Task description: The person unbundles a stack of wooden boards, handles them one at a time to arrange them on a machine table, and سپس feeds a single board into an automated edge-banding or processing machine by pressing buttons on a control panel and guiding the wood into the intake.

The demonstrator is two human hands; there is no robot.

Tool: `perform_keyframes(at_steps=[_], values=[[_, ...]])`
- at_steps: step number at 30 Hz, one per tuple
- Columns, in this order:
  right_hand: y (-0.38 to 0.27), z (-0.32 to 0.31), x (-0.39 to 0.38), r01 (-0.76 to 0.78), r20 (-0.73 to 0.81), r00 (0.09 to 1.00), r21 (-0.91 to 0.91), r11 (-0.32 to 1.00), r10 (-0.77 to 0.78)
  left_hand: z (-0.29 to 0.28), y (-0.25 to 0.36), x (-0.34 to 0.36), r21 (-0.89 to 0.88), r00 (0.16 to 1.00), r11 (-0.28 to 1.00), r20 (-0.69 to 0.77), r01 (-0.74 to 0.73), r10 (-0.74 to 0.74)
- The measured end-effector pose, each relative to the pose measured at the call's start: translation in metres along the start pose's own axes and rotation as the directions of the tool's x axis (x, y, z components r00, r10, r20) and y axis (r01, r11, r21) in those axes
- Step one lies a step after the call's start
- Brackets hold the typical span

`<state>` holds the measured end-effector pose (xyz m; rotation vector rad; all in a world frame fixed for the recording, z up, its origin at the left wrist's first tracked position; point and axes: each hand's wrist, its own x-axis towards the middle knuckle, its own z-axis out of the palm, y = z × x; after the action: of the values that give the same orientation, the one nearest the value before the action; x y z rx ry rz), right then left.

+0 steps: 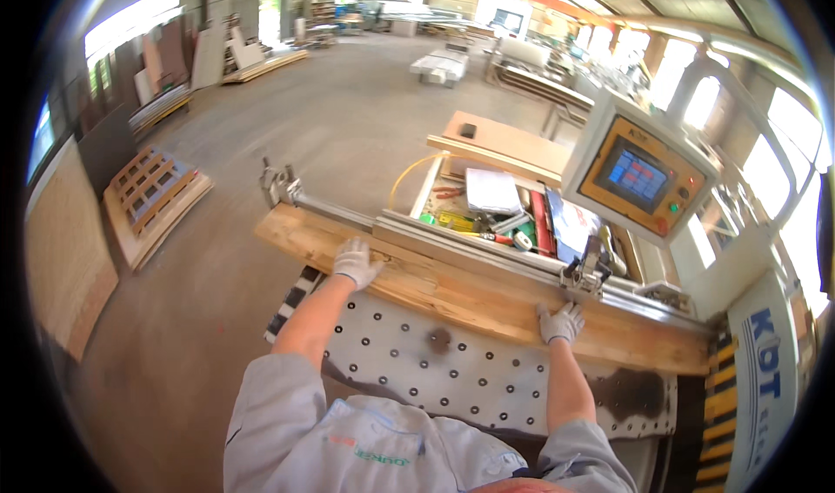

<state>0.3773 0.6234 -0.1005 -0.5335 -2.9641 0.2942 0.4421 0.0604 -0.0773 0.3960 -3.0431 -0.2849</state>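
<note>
A long wooden board [452,291] lies across the machine's work table, its far edge along a metal guide rail [487,265]. My left hand [357,264], in a pale work glove, rests on top of the board left of its middle, fingers stretched out. Farther right, my right hand [561,321], also gloved, lies on the board with its fingers pointing away from me. It is close to a metal stop block [588,271] on the rail. Both hands press on the wood without wrapping round it. The board's right end reaches the machine's side.
A perforated metal table [470,380] lies between me and the board. Behind the rail stands a tray of tools [496,219]. A control panel [639,175] hangs at right above a machine housing [765,362]. Sheets [74,258] and a pallet [156,197] stand left.
</note>
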Motion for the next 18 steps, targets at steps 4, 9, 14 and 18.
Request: perform_keyframes(at_steps=[4,9,14,18], values=[[-0.007,-0.002,0.002,0.033,-0.073,0.997,0.063,0.997,-0.028,0.008,-0.06,0.034,0.008,1.0,1.0,-0.012,-0.009,0.009],[-0.017,-0.006,0.001,0.066,-0.088,0.994,-0.012,0.998,-0.067,0.014,-0.069,0.049,0.065,0.979,0.984,-0.113,-0.166,0.172],[-0.017,-0.008,0.0,0.038,-0.066,0.997,-0.028,0.999,-0.04,0.011,-0.075,0.072,0.02,0.95,0.967,-0.186,-0.253,0.252],[-0.018,-0.006,0.0,0.042,-0.096,0.994,-0.032,0.999,-0.045,0.0,-0.071,0.069,-0.036,0.96,0.972,-0.168,-0.234,0.225]])
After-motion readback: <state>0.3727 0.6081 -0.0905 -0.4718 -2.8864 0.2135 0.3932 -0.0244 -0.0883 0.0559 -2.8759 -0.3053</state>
